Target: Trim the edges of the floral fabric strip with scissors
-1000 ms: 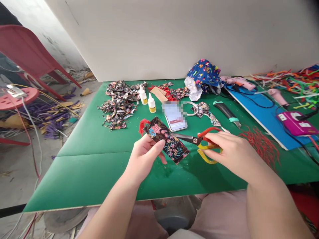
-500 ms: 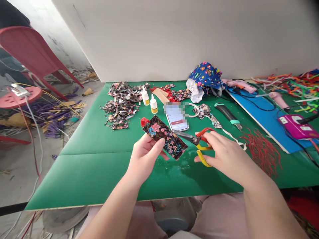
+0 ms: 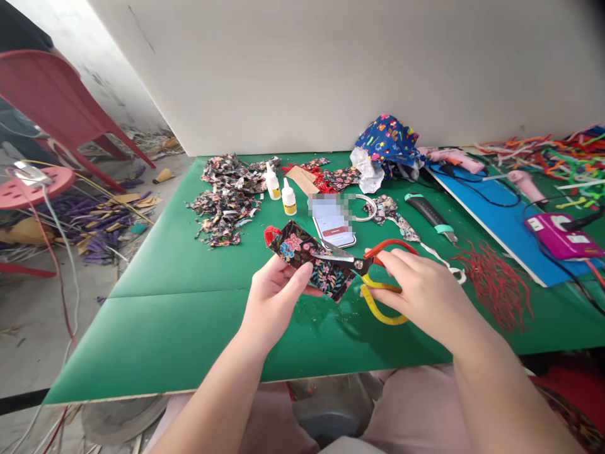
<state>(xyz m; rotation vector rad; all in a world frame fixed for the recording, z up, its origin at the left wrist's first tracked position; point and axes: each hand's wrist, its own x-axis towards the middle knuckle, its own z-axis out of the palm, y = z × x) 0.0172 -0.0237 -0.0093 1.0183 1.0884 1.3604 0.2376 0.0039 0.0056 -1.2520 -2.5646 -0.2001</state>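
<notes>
Pinched between the thumb and fingers of my left hand [image 3: 278, 290] is a black floral fabric piece [image 3: 295, 244] with a red tuft at its upper left end. My right hand [image 3: 420, 287] grips scissors [image 3: 362, 265] by their red and yellow handles. The blades are parted and lie over the middle of the fabric, pointing left; whether they are cutting into it I cannot tell. Just behind the fabric lies a phone [image 3: 332, 221] with a lit screen. Two small white bottles [image 3: 288, 200] with yellow labels stand left of the phone.
Floral fabric scraps [image 3: 222, 205] are heaped at the back left of the green table [image 3: 189, 340]. To the right lie a utility knife [image 3: 431, 216], red threads [image 3: 498, 284], a blue board [image 3: 501, 230] and a magenta power box [image 3: 564, 236]. A blue patterned cloth [image 3: 388, 145] sits at the back.
My right hand has brought the scissors left, so their blades now overlap the fabric. The blades and handles are spread wider. My left hand stays nearly in place.
</notes>
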